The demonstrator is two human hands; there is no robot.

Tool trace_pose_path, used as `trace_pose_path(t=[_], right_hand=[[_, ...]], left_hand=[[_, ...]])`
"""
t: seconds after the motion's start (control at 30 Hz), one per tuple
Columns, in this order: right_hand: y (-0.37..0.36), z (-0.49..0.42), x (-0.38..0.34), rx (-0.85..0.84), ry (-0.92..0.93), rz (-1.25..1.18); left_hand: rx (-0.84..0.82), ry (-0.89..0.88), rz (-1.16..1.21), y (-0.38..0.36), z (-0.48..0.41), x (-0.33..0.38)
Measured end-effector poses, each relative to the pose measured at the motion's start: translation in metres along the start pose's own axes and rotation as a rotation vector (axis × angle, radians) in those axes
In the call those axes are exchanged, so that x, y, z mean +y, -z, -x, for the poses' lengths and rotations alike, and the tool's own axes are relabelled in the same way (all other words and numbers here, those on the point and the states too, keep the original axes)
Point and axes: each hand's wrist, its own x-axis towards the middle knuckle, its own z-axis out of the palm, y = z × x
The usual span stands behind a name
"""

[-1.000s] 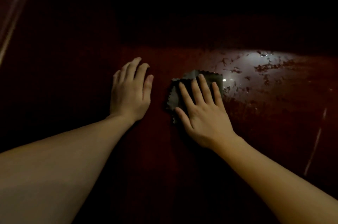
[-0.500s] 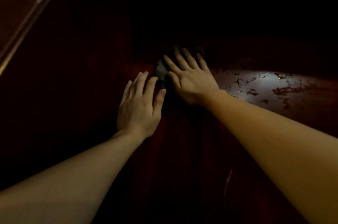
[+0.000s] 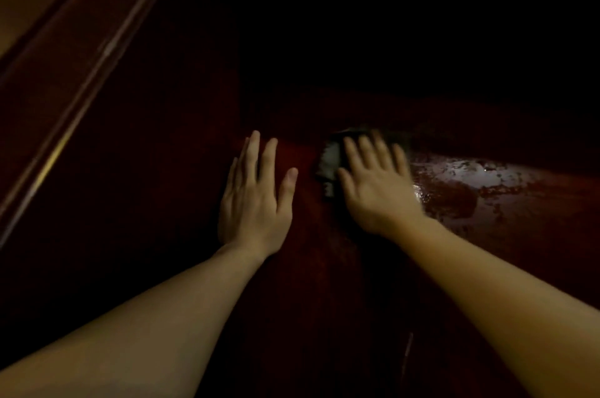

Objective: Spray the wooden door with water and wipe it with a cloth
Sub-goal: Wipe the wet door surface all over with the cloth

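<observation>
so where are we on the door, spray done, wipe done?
Spraying looks done here: water droplets glisten on the wooden door, and no spray bottle is in view. Wiping is in hand: the right hand presses the dark cloth flat on the door, blurred mid-stroke, while the left hand rests flat and bare beside it. Left: the wet patch right of the cloth. Elsewhere it is too dark to judge.
</observation>
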Motion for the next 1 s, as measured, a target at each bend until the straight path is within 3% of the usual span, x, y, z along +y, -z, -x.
trace_pose_path(t=[0.1, 0.23, 0.37, 0.53, 0.63, 0.8, 1.0], right_hand=[[0.000, -0.031, -0.043, -0.007, 0.184, -0.050], [0.001, -0.044, -0.044, 0.023, 0.264, -0.016], [0.003, -0.025, 0.009, 0.055, 0.145, 0.017], [0.010, 0.020, 0.097, 0.025, -0.080, 0.019], [0.014, 0.036, 0.114, -0.001, -0.162, 0.016], [0.014, 0.036, 0.108, 0.007, -0.165, 0.016], [0.018, 0.030, 0.115, -0.041, 0.031, 0.029]], left_hand=[[0.000, -0.024, -0.030, -0.003, -0.001, -0.001], [-0.075, -0.038, -0.128, -0.003, -0.005, -0.001], [-0.177, -0.078, -0.280, -0.003, -0.002, 0.000], [-0.187, -0.079, -0.351, -0.003, -0.001, 0.000], [-0.184, -0.075, -0.350, -0.003, -0.003, 0.002], [-0.202, -0.042, -0.351, 0.002, -0.003, 0.009], [-0.139, 0.068, -0.270, -0.006, -0.019, 0.056]])
